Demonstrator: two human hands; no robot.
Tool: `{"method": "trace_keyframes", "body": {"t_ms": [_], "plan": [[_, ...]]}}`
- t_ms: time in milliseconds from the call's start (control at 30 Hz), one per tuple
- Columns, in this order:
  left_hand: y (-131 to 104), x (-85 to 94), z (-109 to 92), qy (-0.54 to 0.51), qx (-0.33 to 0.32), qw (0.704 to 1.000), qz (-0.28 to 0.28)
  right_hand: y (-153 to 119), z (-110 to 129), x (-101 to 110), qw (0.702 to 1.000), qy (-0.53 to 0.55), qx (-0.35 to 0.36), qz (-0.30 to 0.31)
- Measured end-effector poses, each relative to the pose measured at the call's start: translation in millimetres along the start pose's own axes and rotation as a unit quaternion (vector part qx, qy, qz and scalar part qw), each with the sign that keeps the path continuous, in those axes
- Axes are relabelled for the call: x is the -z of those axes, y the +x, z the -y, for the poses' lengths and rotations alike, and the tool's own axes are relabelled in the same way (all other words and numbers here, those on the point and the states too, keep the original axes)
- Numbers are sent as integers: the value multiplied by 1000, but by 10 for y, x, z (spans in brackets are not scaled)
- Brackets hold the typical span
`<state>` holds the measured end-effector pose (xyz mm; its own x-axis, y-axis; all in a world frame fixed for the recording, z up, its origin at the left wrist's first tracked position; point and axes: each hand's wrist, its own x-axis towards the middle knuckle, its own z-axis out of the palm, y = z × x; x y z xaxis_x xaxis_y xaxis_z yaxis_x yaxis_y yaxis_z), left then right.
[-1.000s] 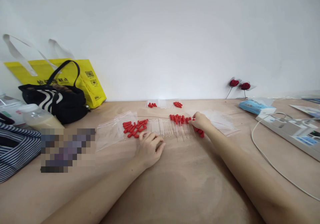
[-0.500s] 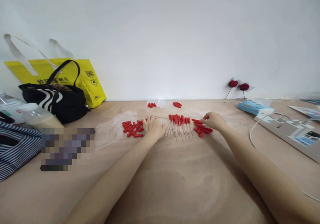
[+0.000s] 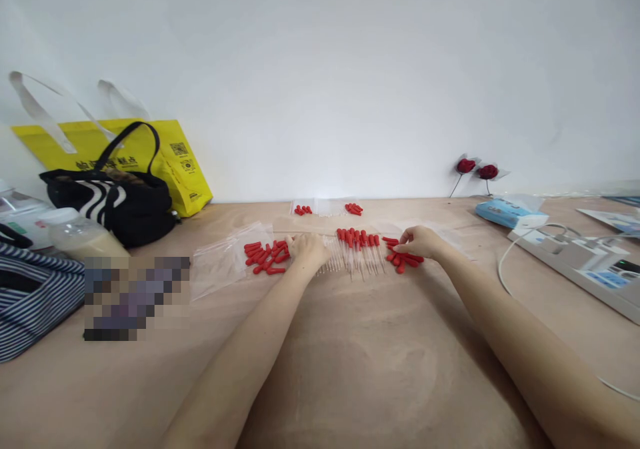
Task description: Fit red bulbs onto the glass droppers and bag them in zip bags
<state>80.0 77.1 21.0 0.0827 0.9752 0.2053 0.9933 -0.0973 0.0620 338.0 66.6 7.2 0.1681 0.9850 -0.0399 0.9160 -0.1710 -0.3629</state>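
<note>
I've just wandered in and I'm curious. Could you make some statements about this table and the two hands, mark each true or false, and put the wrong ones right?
1. A yellow bag stands behind a black bag. True.
2. The left hand is on the black bag. False: it is at the thin clear sticks, beside the left pile of red pieces.
3. The right hand is at the right pile of red pieces. True.
4. The blue packet is at the far left of the table. False: it is on the right, by the power strip.
5. Two dark red flowers show against the wall, on the right. True.
</note>
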Motion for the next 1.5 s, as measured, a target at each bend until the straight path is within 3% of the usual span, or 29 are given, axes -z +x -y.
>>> {"method": "trace_keyframes", "body": {"t_ms": [133, 267, 400, 500, 633, 733, 1167, 1500], "plan": [[-104, 122, 73, -22, -38, 999, -26, -40, 28, -29, 1000, -1, 9, 9], [-389, 227, 257, -58, -134, 988, -46, -81, 76, 10, 1000, -3, 19, 2], [-689, 123, 512, -119, -265, 953, -84, -207, 262, 68, 998, 8, 48, -28], [-822, -27, 660, -158, -322, 924, -132, -431, 497, -60, 989, 54, 132, -46], [-883, -116, 745, -179, -333, 911, -164, -760, 746, -423, 910, 182, 362, -86], [-884, -103, 753, -181, -327, 913, -166, -863, 821, -606, 880, 187, 429, -83], [-872, -117, 750, -187, -339, 911, -141, -922, 911, -669, 868, 242, 429, -61], [-906, -144, 682, -182, -361, 905, -132, -957, 908, -719, 845, 309, 424, -106]]}}
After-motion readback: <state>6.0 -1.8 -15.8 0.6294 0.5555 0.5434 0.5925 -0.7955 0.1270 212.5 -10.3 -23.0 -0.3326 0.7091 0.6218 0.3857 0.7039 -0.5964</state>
